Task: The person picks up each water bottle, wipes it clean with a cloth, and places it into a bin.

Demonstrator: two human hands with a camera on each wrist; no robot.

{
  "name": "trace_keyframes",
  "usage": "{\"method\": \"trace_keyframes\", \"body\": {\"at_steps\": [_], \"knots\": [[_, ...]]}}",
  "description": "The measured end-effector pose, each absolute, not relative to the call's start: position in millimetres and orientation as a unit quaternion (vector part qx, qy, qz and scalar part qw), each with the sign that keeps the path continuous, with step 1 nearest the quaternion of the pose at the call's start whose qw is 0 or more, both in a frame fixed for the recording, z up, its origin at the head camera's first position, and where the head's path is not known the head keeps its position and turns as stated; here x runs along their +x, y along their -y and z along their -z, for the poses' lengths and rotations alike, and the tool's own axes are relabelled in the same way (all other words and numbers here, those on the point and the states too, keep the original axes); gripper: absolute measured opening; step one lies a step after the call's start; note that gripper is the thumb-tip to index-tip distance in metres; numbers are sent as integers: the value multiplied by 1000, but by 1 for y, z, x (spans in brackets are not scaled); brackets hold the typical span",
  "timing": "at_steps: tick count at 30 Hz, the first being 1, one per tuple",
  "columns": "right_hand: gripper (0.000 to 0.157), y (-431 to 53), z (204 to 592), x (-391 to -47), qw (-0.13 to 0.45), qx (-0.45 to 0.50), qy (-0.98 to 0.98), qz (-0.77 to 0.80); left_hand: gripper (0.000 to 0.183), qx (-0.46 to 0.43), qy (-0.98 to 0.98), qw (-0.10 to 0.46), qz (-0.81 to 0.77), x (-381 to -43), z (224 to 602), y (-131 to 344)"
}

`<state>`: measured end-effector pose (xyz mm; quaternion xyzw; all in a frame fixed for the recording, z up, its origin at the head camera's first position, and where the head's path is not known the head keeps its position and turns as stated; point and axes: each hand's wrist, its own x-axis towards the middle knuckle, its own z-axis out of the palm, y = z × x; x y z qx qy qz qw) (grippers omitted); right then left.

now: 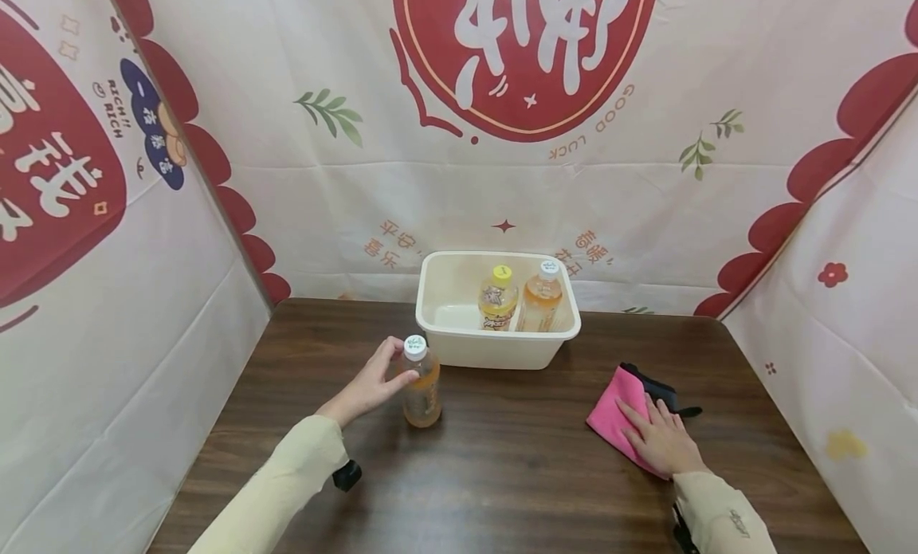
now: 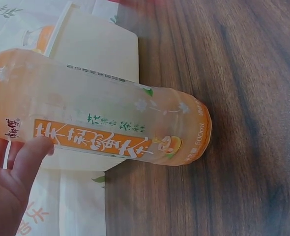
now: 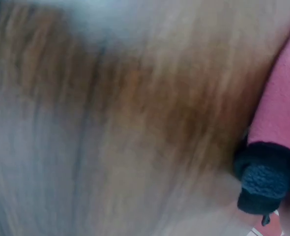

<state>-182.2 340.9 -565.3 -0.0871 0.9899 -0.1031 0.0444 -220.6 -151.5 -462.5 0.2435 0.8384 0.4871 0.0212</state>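
Note:
My left hand (image 1: pixel 367 390) grips a clear drink bottle (image 1: pixel 423 396) with a white cap and an orange label, thumb on the near side and fingers behind its upper part. The bottle is roughly upright, just left of and in front of a cream plastic basin (image 1: pixel 495 351). Up close in the left wrist view, Chinese lettering and "500ml" show on the bottle (image 2: pixel 105 113). At the right, my right hand (image 1: pixel 668 444) rests with spread fingers on a pink and black cloth (image 1: pixel 615 417). The right wrist view is blurred, with the cloth (image 3: pixel 282 108) at its edge.
Inside the basin, toward its right end, stand a yellow-capped bottle (image 1: pixel 498 299) and a white-capped bottle (image 1: pixel 541 301). Dark wood-grain table (image 1: pixel 516 458) lies between my hands. Printed white fabric (image 1: pixel 516 195) hangs behind and at both sides.

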Motion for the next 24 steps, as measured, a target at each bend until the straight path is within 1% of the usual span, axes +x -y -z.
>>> {"method": "trace_keyframes", "body": {"at_steps": [4,7,9,16,18,21,24], "knots": [[55,-343,554,-185,53,-97,-984,140,35,240,-838,20,-489,-220,462,151],[52,-344,535,-187,37,-112,-980,162,34,243,-837,17,-489,-221,462,150],[50,-344,521,-189,6,-131,-977,165,34,246,-838,15,-487,-220,462,150],[42,-322,474,-210,-168,-244,-945,136,34,238,-839,9,-489,-218,461,149],[40,-313,462,-219,-203,-262,-934,131,33,237,-841,14,-486,-212,451,147],[37,-301,447,-233,-229,-275,-925,124,31,239,-842,19,-483,-205,436,145],[34,-288,439,-244,-234,-283,-923,117,31,243,-841,20,-483,-200,427,143]]}}
